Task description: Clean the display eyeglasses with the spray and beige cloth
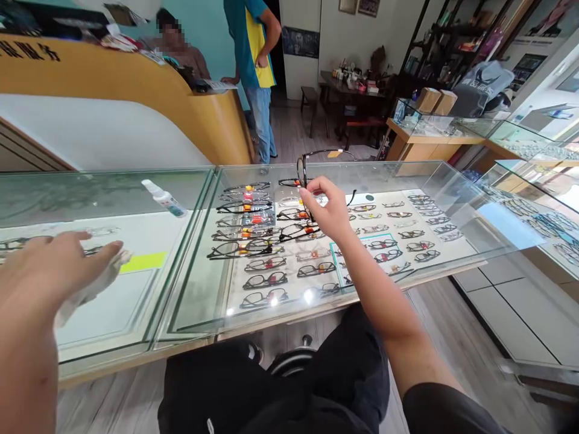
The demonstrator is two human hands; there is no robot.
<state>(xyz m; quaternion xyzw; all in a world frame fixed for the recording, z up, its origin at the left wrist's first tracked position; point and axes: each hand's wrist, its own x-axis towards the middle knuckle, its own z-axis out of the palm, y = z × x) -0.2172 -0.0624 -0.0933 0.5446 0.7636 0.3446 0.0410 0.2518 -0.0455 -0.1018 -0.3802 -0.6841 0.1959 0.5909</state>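
My right hand [329, 208] is raised over the glass display case, its fingers pinching a pair of dark-framed eyeglasses [304, 161]. One temple of these glasses stretches to the right with a small orange tag on it. At the left, my left hand [56, 265] is over the countertop with thumb and forefinger apart. A crumpled whitish cloth [97, 289] lies under its palm and thumb, partly covered by the hand. Several eyeglasses [246, 248] stand in a row on the glass, left of my right hand. A white spray bottle [163, 198] lies tilted between my hands.
Inside the glass display case [212, 289] are rows of eyeglasses. A yellow-green strip [143, 262] shows near the cloth. Beyond stands a curved wooden counter [217, 120], with one person behind it and another person [257, 66] standing beside it. More display cases [452, 129] are at right.
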